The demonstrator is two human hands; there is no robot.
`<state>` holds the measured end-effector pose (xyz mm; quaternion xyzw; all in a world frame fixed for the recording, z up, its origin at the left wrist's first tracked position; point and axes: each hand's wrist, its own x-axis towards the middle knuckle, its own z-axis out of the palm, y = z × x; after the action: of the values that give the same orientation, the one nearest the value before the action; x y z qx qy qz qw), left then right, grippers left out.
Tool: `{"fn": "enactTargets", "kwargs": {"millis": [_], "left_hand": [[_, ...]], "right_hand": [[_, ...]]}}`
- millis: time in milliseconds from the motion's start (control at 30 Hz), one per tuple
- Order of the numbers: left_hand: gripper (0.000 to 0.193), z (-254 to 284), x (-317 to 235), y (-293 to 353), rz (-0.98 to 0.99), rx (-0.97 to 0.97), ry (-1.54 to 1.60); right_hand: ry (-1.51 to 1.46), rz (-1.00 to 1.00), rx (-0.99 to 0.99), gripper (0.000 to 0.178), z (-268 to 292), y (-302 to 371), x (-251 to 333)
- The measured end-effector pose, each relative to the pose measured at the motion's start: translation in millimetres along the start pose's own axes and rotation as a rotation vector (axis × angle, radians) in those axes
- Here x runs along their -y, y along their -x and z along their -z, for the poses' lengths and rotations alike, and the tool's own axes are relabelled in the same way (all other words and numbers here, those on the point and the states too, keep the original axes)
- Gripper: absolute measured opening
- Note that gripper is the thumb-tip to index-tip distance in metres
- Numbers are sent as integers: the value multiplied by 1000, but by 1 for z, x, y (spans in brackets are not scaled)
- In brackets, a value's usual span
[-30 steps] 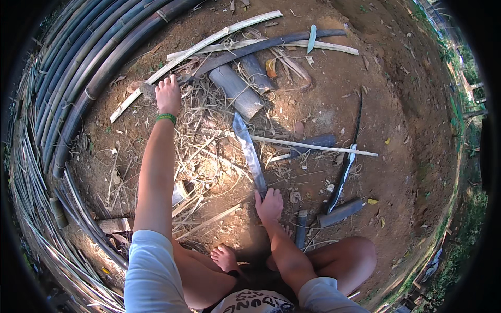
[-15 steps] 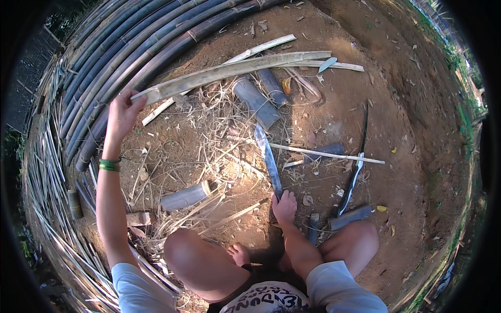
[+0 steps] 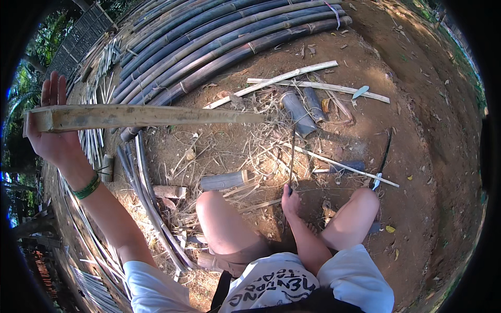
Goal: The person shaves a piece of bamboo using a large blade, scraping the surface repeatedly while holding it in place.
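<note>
Raised at the left, my left hand point(image 3: 58, 148) holds one end of a long split bamboo strip point(image 3: 156, 115). Its fingers stretch up behind the strip, and the palm lies against it. The strip runs level to the right, over the ground. My right hand point(image 3: 291, 203), in front of my body between the knees, is closed round the handle of a machete point(image 3: 292, 159). The blade points away from me and shows nearly edge-on. Its tip is close to a short dark bamboo section point(image 3: 298, 113) lying among shavings.
Long dark bamboo poles point(image 3: 219, 55) lie side by side at the far left. Two pale strips point(image 3: 282, 82) cross beyond the shavings point(image 3: 261, 148). Cut bamboo pieces point(image 3: 224, 180) lie around my legs. A second long blade point(image 3: 383, 161) rests on the soil at the right.
My left hand has moved left and up, lifting the bamboo strip off the pile. The machete has turned from showing its flat to nearly edge-on. The whole view has shifted.
</note>
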<state>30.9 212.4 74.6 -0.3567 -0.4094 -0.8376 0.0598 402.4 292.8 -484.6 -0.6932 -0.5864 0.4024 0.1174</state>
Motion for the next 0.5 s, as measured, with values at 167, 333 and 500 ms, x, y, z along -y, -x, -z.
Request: {"fn": "enactTargets", "kwargs": {"millis": [167,333,500], "left_hand": [[28,36,-55,-47,117,426,243],[26,-38,-91,-22,-101,320,64],[25,-85,-103,3,-212,314,-27]], "right_hand": [[-446,135,365,55,27,37,85],[-529,400,508,45,91,64,156],[-617,514,610,52,115,88,205]]}}
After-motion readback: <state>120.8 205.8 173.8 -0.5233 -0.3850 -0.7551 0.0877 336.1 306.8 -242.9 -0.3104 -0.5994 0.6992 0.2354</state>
